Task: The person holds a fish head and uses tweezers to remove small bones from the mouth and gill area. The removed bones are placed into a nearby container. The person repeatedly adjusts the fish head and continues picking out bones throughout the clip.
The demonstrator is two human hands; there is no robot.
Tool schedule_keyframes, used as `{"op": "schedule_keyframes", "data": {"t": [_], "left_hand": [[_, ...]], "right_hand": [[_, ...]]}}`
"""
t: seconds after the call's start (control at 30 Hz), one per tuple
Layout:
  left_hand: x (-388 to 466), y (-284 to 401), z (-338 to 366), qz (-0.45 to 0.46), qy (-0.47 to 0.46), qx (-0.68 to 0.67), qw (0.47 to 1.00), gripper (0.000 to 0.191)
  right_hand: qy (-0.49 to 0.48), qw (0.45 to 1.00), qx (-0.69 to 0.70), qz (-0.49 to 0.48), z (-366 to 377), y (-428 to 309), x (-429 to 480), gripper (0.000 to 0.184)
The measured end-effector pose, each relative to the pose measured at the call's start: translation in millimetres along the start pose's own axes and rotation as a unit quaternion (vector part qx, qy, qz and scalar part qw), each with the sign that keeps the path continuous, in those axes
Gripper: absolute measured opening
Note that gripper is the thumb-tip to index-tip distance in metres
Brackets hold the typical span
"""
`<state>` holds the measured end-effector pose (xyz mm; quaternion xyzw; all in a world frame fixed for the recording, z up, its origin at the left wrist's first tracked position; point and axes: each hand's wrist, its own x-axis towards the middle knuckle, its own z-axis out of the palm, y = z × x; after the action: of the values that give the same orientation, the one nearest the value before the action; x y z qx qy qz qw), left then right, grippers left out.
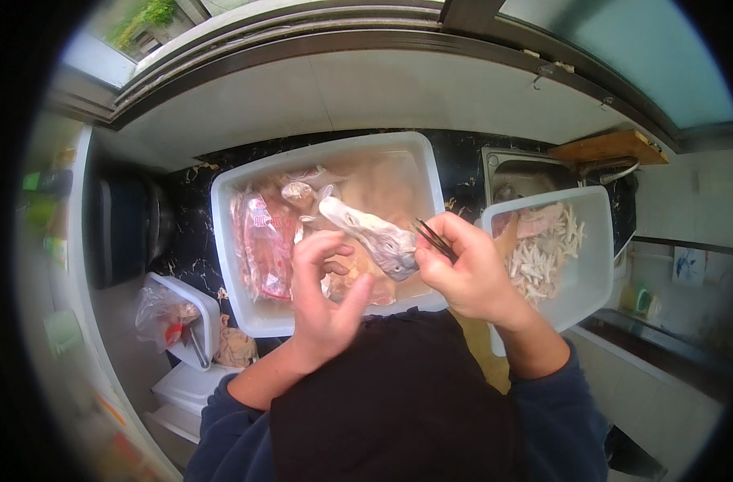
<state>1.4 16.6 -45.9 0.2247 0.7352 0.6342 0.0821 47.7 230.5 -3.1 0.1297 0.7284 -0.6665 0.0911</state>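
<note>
A pale, plucked bird's head with a long bill (375, 236), apparently a duck's or goose's, hangs above a large white plastic tub (324, 143). My right hand (472, 274) pinches its grey end at the fingertips. The same hand holds dark metal tweezers (437, 240), their tips pointing up and left. My left hand (324, 295) is beside the head, thumb and fingers apart, with nothing in it. Cloudy water fills the tub. In it lie clear plastic packs of pinkish meat (264, 247), which bear red print, and other pale pieces partly hidden by my left hand.
At right, a second white tub (589, 289) holds several pale chicken feet (538, 265), overlapping a steel sink (532, 165) with a faucet (619, 170). A wooden board (613, 147) sits behind. Left are a small bin (204, 301) with a plastic bag (162, 316), and a crumpled cloth (235, 344).
</note>
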Motion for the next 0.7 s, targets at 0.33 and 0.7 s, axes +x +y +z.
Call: {"op": "schedule_keyframes", "data": {"t": [0.33,0.7], "left_hand": [[3,-7,5,-0.150,-0.127,-0.420,0.886,0.044],[-1,13,-6,-0.101,-0.129,-0.323,0.932,0.041]], "right_hand": [[-0.014,0.978,0.207,-0.033,25,3,-18,0.008],[0.022,0.991,0.029,-0.130,28,-7,-32,0.017]]}}
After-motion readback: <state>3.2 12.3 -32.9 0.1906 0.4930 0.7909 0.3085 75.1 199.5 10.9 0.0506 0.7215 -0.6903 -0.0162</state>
